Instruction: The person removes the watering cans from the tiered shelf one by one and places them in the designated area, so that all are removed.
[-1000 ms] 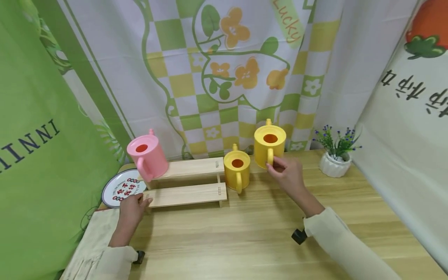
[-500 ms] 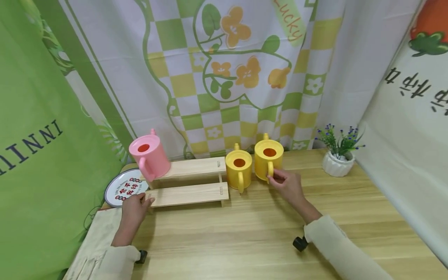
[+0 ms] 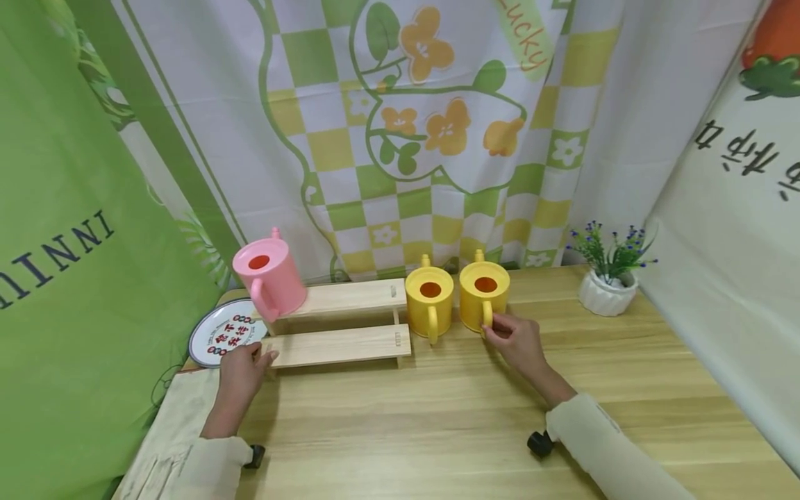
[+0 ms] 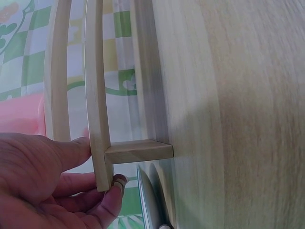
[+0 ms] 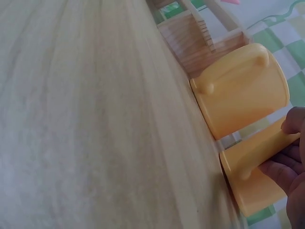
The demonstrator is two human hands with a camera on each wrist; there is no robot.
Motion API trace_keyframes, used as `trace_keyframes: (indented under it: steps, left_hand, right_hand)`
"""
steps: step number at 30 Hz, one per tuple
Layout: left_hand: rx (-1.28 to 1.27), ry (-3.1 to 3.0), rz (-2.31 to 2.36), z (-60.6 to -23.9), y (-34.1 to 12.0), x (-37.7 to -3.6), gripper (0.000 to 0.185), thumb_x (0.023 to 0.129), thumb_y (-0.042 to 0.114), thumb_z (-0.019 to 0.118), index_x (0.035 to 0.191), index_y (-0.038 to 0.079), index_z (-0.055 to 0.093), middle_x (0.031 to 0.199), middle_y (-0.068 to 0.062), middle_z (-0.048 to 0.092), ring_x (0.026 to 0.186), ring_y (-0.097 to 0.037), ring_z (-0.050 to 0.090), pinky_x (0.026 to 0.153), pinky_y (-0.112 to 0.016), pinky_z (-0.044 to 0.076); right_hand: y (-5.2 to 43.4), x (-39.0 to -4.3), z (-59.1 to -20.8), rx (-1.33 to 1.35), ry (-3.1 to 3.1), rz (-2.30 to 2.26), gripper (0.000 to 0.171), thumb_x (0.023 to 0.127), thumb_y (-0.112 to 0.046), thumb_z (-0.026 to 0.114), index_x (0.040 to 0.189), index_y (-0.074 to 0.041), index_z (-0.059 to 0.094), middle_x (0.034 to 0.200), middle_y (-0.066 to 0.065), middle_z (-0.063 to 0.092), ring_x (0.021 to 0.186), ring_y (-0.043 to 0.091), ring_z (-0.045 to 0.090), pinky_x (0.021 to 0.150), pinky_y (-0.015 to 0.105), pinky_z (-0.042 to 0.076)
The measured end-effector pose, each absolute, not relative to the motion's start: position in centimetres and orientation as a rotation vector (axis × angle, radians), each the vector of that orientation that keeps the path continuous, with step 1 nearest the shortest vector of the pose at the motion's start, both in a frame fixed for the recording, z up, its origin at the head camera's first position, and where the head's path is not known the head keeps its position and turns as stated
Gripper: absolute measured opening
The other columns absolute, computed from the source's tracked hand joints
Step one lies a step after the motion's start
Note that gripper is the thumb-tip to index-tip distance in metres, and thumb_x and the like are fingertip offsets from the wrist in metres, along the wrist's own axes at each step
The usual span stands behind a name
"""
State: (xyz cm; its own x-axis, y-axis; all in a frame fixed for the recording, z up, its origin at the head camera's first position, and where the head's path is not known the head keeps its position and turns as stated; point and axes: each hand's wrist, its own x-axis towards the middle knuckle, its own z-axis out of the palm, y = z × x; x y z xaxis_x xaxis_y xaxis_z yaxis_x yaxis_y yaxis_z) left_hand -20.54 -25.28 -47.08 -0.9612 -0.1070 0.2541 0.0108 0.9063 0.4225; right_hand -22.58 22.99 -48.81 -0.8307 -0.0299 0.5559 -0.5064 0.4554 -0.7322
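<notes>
My right hand (image 3: 517,342) pinches the handle of a yellow watering can (image 3: 471,307), whose base is right at the tabletop. Just left of it stands a second yellow watering can (image 3: 417,311), handle toward me and spout to the back. A pink watering can (image 3: 286,279) sits on the left end of the upper board of a two-step wooden rack (image 3: 340,346). With thumb and fingers, my left hand (image 3: 240,373) pinches the left end of the rack's lower board. In the left wrist view that grip shows at the board's end (image 4: 99,162).
Behind the rack's left end lies a white plate (image 3: 196,339) with red characters. A white pot (image 3: 607,296) with blue-flowered greenery stands at the back right of the wooden table (image 3: 400,430). A patterned curtain (image 3: 325,153) hangs along the back edge.
My right hand has lowered the yellow watering can from above the table to the tabletop, beside the other yellow one. The left hand keeps its grip on the rack.
</notes>
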Motion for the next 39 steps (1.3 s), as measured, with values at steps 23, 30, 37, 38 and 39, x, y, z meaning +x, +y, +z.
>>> trace_keyframes:
  steps: [23, 30, 37, 38, 39]
  left_hand:
    - [0.07, -2.783, -0.622, -47.2, -25.4, -20.7, 0.04, 0.082, 0.022, 0.069, 0.057, 0.006, 0.041, 0.05, -0.002, 0.034, 0.049, -0.019, 0.033, 0.05, -0.031, 0.028]
    - [0.082, -2.8, -0.65, -47.4, -25.5, -21.1, 0.041, 0.082, 0.021, 0.069, 0.057, 0.007, 0.04, 0.05, -0.001, 0.032, 0.049, -0.018, 0.031, 0.049, -0.03, 0.027]
    - [0.096, -2.771, -0.662, -47.2, -25.6, -21.3, 0.04, 0.082, 0.021, 0.068, 0.057, 0.006, 0.042, 0.05, -0.002, 0.034, 0.049, -0.02, 0.035, 0.05, -0.033, 0.031]
    - [0.108, -2.778, -0.666, -47.2, -25.6, -21.2, 0.04, 0.083, 0.022, 0.068, 0.057, 0.006, 0.042, 0.05, -0.002, 0.034, 0.05, -0.02, 0.036, 0.051, -0.033, 0.031]
    - [0.118, -2.781, -0.672, -47.2, -25.6, -21.1, 0.04, 0.083, 0.022, 0.068, 0.057, 0.006, 0.042, 0.05, -0.002, 0.035, 0.05, -0.021, 0.037, 0.051, -0.033, 0.032]
  right_hand:
    - [22.6, -22.7, -43.9, 0.275, -1.935, 1.198, 0.023, 0.073, -0.01, 0.076, 0.092, 0.002, 0.069, 0.085, 0.015, 0.069, 0.076, 0.029, 0.067, 0.069, 0.017, 0.049]
    - [13.4, -23.1, -35.8, 0.612, -1.827, 1.388, 0.018, 0.075, 0.002, 0.07, 0.092, 0.007, 0.067, 0.086, 0.019, 0.067, 0.076, 0.028, 0.067, 0.068, 0.031, 0.053]
    - [1.9, -25.3, -34.9, 0.75, -2.046, 1.585, 0.023, 0.079, -0.011, 0.071, 0.097, 0.002, 0.067, 0.09, 0.013, 0.069, 0.079, 0.017, 0.067, 0.068, 0.022, 0.051]
    - [0.4, -25.3, -35.1, 0.762, -2.081, 1.611, 0.024, 0.079, -0.013, 0.071, 0.097, 0.002, 0.067, 0.09, 0.014, 0.069, 0.079, 0.016, 0.067, 0.068, 0.02, 0.051]
    - [-1.1, -25.3, -35.4, 0.776, -2.124, 1.626, 0.026, 0.079, -0.015, 0.071, 0.098, 0.002, 0.067, 0.091, 0.014, 0.069, 0.079, 0.015, 0.067, 0.068, 0.018, 0.05]
